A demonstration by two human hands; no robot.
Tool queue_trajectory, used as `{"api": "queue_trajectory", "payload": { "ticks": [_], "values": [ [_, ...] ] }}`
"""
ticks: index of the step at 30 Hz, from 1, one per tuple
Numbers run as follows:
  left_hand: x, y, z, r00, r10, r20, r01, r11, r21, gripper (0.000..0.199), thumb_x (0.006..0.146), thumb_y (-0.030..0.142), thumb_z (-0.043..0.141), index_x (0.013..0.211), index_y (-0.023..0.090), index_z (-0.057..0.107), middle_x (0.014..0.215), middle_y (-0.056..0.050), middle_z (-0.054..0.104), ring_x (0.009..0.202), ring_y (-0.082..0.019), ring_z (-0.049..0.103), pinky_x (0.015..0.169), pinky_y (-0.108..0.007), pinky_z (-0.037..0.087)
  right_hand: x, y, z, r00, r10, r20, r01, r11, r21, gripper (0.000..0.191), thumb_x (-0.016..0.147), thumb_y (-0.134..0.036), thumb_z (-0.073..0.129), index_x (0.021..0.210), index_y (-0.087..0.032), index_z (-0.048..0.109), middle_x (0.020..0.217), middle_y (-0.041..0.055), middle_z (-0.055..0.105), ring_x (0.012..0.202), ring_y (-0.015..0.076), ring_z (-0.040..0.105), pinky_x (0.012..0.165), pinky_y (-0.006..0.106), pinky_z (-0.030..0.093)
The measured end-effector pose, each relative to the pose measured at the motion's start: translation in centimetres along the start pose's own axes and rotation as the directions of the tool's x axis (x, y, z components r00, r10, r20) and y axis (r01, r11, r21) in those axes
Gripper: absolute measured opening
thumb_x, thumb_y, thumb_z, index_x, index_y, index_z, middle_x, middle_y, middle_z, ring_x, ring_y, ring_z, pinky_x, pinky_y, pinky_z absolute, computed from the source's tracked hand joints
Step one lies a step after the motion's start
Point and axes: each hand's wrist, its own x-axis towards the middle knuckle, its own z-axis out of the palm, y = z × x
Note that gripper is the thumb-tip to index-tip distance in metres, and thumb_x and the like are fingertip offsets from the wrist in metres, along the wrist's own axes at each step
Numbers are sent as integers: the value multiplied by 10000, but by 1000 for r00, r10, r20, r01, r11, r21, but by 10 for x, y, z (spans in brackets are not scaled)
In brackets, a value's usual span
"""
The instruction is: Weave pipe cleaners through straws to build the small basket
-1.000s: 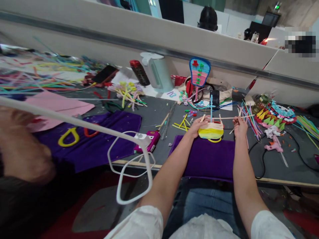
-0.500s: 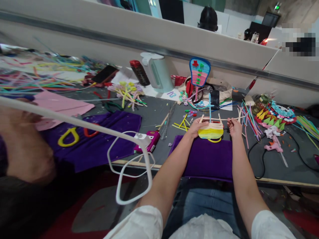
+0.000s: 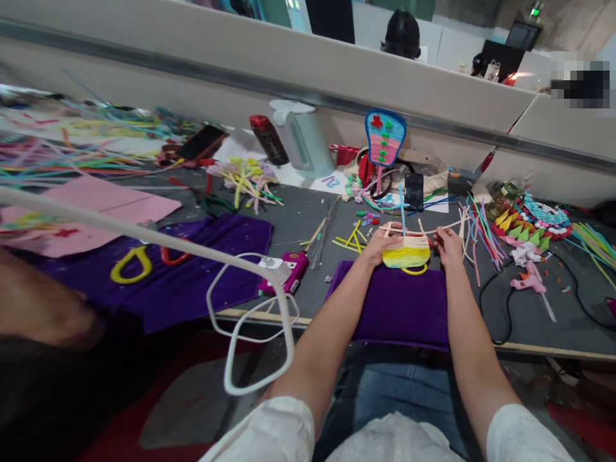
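Note:
My left hand (image 3: 380,244) grips the left side of a small woven piece (image 3: 407,255), yellow below and pale peach above, with a yellow loop under it. A light blue stem (image 3: 402,208) stands up from its middle. At its right, the fingers of my right hand (image 3: 447,245) are pinched on a pale pipe cleaner (image 3: 455,225), which runs across the top of the piece. Below both hands lies a purple cloth pad (image 3: 402,308) at the table's front edge.
A pink glue gun (image 3: 529,282) with a black cord lies at right, near colourful pipe cleaners. Behind stand a kettle (image 3: 301,138) and a decorated paddle shape (image 3: 385,138). A white cable (image 3: 226,256) hangs across the left foreground, near a co-worker's arm (image 3: 43,301).
My right hand has moved slightly left, closer to the woven piece. The pale strand now reaches out to the right beyond my fingers. The co-worker's arm at left has moved down and left.

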Motion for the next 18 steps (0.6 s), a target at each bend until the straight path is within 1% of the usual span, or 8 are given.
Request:
{"api": "queue_trajectory", "payload": {
  "ticks": [3, 8, 14, 18],
  "values": [
    [0, -1, 0, 1000, 3, 10, -4, 1000, 30, 594, 511, 190, 874, 1040, 168, 604, 991, -67, 724, 885, -211, 692, 801, -323, 516, 0, 4, 3, 999, -26, 19, 27, 999, -31, 252, 608, -253, 820, 706, -183, 598, 578, -76, 601, 462, 36, 515, 351, 108, 361],
    [-3, 0, 3, 998, 25, 53, -28, 998, 49, 589, 531, 160, 859, 1057, 194, 596, 1084, -69, 699, 935, -215, 686, 822, -329, 516, -4, 7, 9, 992, -79, 98, 82, 996, -34, 295, 576, -308, 840, 726, -182, 619, 605, -54, 625, 444, 24, 468, 344, 111, 335],
    [-4, 2, 5, 998, 48, 48, -50, 998, 41, 610, 524, 163, 858, 1075, 196, 597, 1078, -80, 701, 974, -234, 681, 854, -352, 512, -4, 8, 9, 981, -54, 187, 71, 994, -88, 274, 583, -298, 829, 736, -173, 639, 514, -88, 540, 419, 23, 425, 350, 128, 291],
    [-2, 1, 4, 997, 57, 61, -59, 998, 25, 642, 517, 150, 851, 1105, 197, 596, 1052, -71, 702, 970, -226, 677, 852, -343, 511, -4, 10, 8, 975, -31, 220, 61, 989, -132, 291, 567, -324, 831, 724, -160, 647, 497, -88, 542, 398, 19, 386, 347, 138, 263]
  ]
}}
